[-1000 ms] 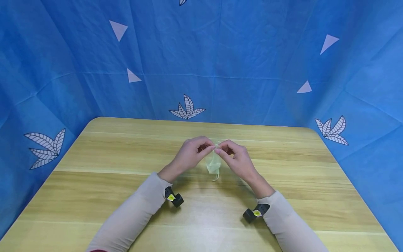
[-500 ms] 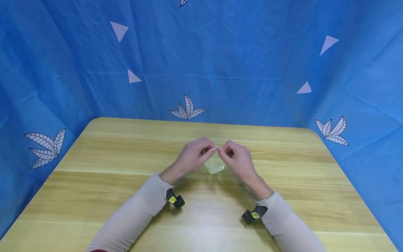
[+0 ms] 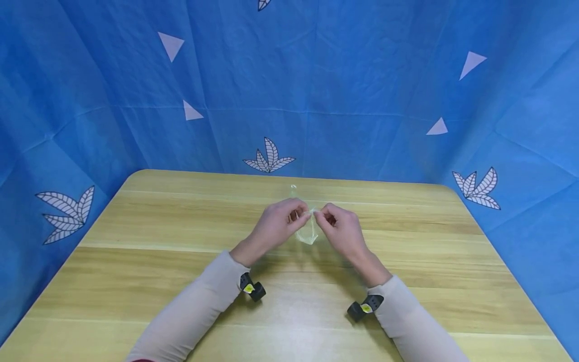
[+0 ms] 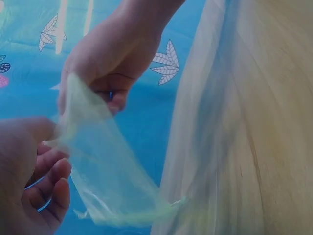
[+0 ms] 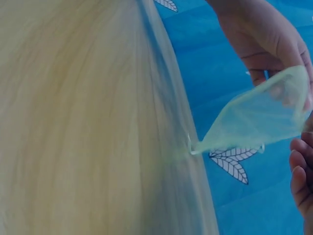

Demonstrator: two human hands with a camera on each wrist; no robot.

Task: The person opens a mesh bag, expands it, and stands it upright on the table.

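At left, the left hand (image 3: 273,221) pinched the gathered upper edge of a thin, pale-green film (image 4: 115,171) between thumb and fingers. Just beyond that hand we noted a faint clear glint (image 3: 293,187), and could not tell whether it belonged to the film. At centre, the film hung below the fingertips, over the wooden table (image 3: 289,322), with a pale cord (image 5: 190,147) at its lower corner. At right, the right hand (image 3: 342,229) pinched the same edge beside the other. We judged the grasp to be complete on both sides, the film neither released nor yet set down. The meeting fingertips were blurred in the left wrist view, and the frame edge cropped the right hand in its own wrist view.
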